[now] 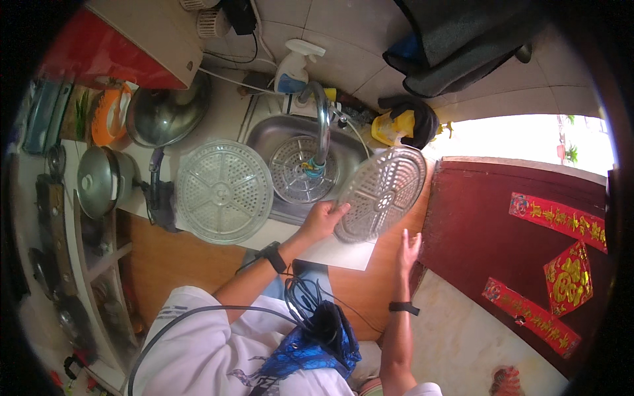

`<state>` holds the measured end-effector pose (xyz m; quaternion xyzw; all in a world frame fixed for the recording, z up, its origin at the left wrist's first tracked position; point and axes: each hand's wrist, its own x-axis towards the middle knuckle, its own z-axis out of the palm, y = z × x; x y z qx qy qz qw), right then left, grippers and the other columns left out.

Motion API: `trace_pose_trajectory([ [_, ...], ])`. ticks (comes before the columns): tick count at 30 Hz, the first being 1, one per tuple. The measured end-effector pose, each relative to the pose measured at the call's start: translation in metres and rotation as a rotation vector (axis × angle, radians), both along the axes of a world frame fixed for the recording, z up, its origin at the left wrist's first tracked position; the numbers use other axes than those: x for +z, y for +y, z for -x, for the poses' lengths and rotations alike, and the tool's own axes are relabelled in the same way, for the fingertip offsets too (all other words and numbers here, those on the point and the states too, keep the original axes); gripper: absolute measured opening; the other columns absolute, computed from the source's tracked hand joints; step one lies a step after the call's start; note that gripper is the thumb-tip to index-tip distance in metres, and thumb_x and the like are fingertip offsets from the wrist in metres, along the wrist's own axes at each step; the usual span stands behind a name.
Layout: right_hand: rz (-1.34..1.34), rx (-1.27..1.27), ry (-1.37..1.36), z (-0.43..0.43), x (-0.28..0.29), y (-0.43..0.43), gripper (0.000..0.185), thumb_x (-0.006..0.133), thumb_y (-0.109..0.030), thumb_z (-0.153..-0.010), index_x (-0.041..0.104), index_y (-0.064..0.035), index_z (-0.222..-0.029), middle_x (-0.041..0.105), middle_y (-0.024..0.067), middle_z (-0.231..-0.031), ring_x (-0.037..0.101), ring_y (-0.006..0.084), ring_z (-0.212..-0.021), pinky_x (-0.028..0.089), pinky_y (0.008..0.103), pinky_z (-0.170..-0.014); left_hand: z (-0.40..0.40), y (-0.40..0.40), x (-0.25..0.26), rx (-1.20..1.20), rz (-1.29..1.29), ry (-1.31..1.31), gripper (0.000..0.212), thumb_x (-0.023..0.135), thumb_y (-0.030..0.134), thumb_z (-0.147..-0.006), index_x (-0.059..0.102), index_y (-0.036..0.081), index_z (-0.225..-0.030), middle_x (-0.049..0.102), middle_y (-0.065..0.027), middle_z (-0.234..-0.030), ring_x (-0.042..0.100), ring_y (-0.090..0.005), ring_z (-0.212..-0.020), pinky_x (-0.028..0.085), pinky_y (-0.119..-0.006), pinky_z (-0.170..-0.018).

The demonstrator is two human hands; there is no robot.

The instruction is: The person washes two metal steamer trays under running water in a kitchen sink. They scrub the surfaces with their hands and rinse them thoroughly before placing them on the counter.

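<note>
My left hand (324,219) grips the near left rim of a round perforated steamer plate (382,195), which is tilted above the right side of the sink. My right hand (409,250) is just below and right of that plate, apart from it, fingers spread and holding nothing. A second perforated plate (223,192) lies on the counter, left of the sink, its left part over a dark cloth. In the stainless steel sink (257,131) sits a third perforated plate (285,185), partly hidden by the curved faucet (323,119).
A spray bottle (293,69) and a yellow pump bottle (394,127) with a dark glove stand behind the sink. To the left are a lidded pot (99,182), a large metal pan (168,114) and an orange item (106,116). A dark red door (465,208) is at right.
</note>
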<state>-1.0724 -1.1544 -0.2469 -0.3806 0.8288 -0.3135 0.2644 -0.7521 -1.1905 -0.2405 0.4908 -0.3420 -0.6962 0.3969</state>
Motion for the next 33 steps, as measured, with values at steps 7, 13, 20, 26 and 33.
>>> trace_pose_trajectory([
  [7,-0.124,-0.214,-0.416,-0.049,-0.056,-0.006,0.025,0.056,-0.019,-0.093,0.063,0.0046,-0.094,0.061,0.0046,-0.08,0.058,0.0159,-0.072,0.047,0.031,-0.065,-0.036,0.019,-0.053,0.295,-0.489,0.283,0.028,0.064,0.017,-0.09,0.065,-0.002,-0.111,0.07,-0.0089,-0.095,0.07,-0.0204,-0.079,0.061,-0.035,-0.071],
  [13,-0.098,0.267,0.137,-0.133,-0.06,-0.032,0.046,0.057,-0.025,-0.095,0.055,0.0109,-0.122,0.058,0.0273,-0.115,0.057,0.0366,-0.106,0.045,0.0419,-0.093,-0.094,0.038,-0.058,0.564,-0.503,0.21,0.034,0.067,0.023,-0.094,0.061,-0.001,-0.118,0.069,-0.0095,-0.104,0.068,-0.0189,-0.086,0.058,-0.034,-0.076],
  [20,0.04,1.044,0.419,-0.249,-0.066,-0.076,0.062,0.053,-0.035,-0.098,0.041,0.0063,-0.143,0.032,0.033,-0.151,0.024,0.0496,-0.142,0.019,0.0539,-0.119,-0.096,0.051,-0.092,0.54,-0.382,0.048,0.04,0.061,0.038,-0.098,0.065,0.0,-0.109,0.068,-0.0066,-0.093,0.065,-0.0148,-0.079,0.053,-0.032,-0.069],
  [26,0.214,1.467,-0.048,-0.314,-0.011,-0.082,0.055,0.05,-0.028,-0.098,0.043,0.0017,-0.144,0.038,0.028,-0.15,0.033,0.042,-0.142,0.023,0.0503,-0.118,-0.122,0.037,-0.038,0.493,-0.396,-0.091,0.056,0.046,0.06,-0.099,0.059,0.009,-0.08,0.051,0.0022,-0.063,0.043,-0.0088,-0.047,0.032,-0.029,-0.04],
  [33,-0.03,1.087,0.198,-0.275,-0.055,-0.121,0.054,0.044,-0.03,-0.099,0.04,-0.0075,-0.149,0.034,0.0276,-0.153,0.03,0.0453,-0.142,0.022,0.0512,-0.118,-0.116,0.039,-0.031,0.336,-0.374,-0.146,0.057,0.048,0.056,-0.099,0.058,0.008,-0.07,0.045,0.0024,-0.054,0.037,-0.01,-0.041,0.026,-0.031,-0.037],
])
